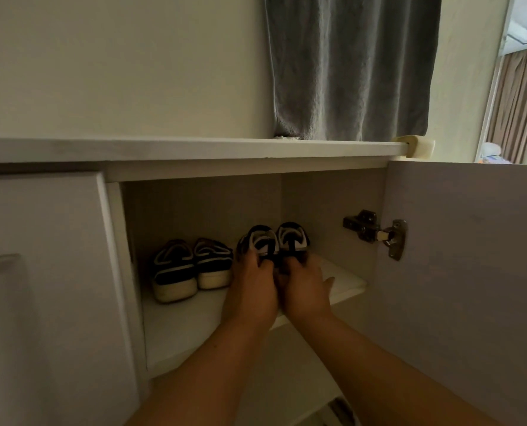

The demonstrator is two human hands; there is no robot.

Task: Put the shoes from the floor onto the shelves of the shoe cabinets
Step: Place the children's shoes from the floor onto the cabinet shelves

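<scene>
Shelf, white, lies in the cabinet below a pale wall and grey towel. On it, far right, the left hand and right hand curl fingers round two shoes; another pair stands left. The door hangs open right.

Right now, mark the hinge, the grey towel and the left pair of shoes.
hinge point(376, 232): head view, its middle arm.
grey towel point(348, 66): head view, middle folds.
left pair of shoes point(176, 273): head view, left shoe's heel.
</scene>
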